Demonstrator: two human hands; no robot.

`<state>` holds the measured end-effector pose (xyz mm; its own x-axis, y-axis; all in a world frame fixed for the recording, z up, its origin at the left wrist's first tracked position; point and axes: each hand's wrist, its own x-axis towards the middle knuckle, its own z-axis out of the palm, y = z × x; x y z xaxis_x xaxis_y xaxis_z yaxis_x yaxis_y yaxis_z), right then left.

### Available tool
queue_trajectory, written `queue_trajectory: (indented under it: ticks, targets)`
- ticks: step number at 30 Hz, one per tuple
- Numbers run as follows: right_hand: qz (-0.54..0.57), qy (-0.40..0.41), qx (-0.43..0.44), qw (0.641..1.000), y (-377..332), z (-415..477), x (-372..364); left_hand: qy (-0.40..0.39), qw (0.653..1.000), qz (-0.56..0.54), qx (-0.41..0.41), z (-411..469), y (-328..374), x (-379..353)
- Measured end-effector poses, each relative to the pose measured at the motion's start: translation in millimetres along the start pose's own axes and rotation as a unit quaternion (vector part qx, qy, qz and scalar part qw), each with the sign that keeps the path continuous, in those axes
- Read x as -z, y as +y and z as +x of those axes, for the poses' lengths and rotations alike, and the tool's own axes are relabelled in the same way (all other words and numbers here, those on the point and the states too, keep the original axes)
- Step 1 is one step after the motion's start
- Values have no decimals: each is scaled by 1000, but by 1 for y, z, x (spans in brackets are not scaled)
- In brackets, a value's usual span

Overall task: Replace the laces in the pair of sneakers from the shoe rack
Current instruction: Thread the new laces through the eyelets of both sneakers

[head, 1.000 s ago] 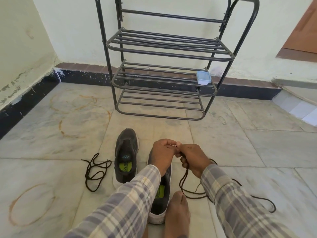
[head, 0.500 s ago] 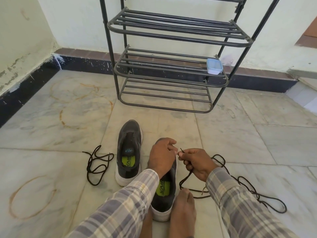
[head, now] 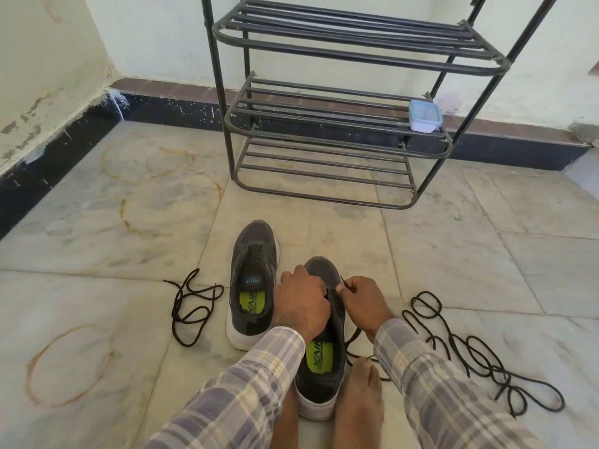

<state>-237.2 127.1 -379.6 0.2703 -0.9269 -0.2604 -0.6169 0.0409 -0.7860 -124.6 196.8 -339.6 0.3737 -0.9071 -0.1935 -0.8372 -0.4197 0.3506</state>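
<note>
My left hand (head: 301,303) gripping the near sneaker (head: 319,384), my right hand (head: 364,303) pinching the black lace (head: 494,371) by its tip

The hands, a second ago joined above the toe of the near sneaker (head: 324,384), now sit lower and slightly apart. The left hand (head: 301,303) curls over the sneaker's lacing area, and the right hand (head: 363,303) pinches the tip of the black lace (head: 499,375) just beside the sneaker's right edge. The lace no longer hangs from that hand in one long drop; its slack lies on the floor to the right in many loose loops. The view has dipped, cutting off the top of the shoe rack (head: 356,43).
</note>
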Motion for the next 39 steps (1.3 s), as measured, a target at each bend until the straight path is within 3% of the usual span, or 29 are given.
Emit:
queue_trajectory:
  ticks: [8,13,17,19,23,30,33,35,36,37,39]
  targets:
    - [-199,-36,68,977,-8,0,5,32,998,-50,-4,-1,-6,-9]
    - [-343,-70,94,932,-25,1,1,40,996,-80,-3,-2,-9,-15]
    - [-156,8,45,987,-19,-1,1,56,990,-127,5,-4,-11,-22]
    - [-91,25,2,996,-17,2,2,68,987,-145,19,-3,-10,-24]
    - [-14,5,-59,998,-13,4,-3,78,975,-196,65,1,-8,-28]
    - [140,-23,-96,985,-12,-10,3,54,983,-169,51,6,-6,-22]
    - [155,-13,-94,983,-8,-11,2,78,966,-240,63,9,-2,-17]
    - [170,2,-109,979,-5,-12,1,97,919,-372,85,9,2,-7]
    - [178,6,-117,977,-4,-12,1,98,862,-486,108,11,4,1]
    - [175,12,-123,977,-2,-12,1,86,766,-622,137,13,6,11]
    - [118,40,-112,986,3,-10,2,39,533,-828,171,18,6,30]
